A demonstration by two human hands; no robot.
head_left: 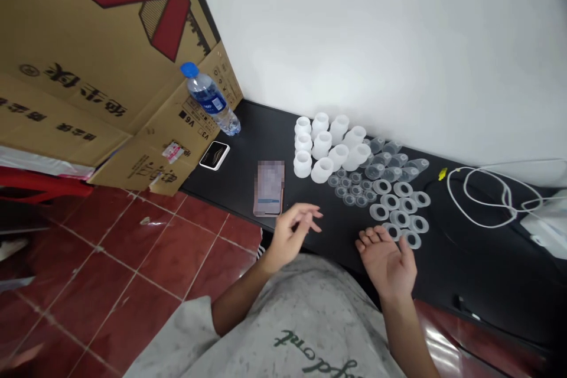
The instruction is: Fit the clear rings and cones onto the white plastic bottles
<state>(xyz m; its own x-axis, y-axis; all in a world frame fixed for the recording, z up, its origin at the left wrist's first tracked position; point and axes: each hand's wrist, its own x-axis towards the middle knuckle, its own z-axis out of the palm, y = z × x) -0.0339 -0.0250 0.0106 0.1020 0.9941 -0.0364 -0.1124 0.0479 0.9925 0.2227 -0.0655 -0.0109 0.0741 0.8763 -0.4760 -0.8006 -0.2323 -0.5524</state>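
Observation:
My left hand (293, 231) hovers over the near edge of the black table (248, 147), fingers loosely curled and apart, holding nothing, close to a phone (269, 188) lying flat. My right hand (387, 261) is palm up and open, just below a group of several clear plastic rings (398, 212). Beyond them lie small clear caps (352, 189), clear cups on their sides (392, 165) and several white plastic cups (328, 147).
A water bottle (210, 99) leans against large cardboard boxes (101, 53) at the left. A small white-edged card (215, 155) lies near it. A white cable (487, 195) coils at the right beside a white bag (547, 224). Red tile floor (133, 260) is at left.

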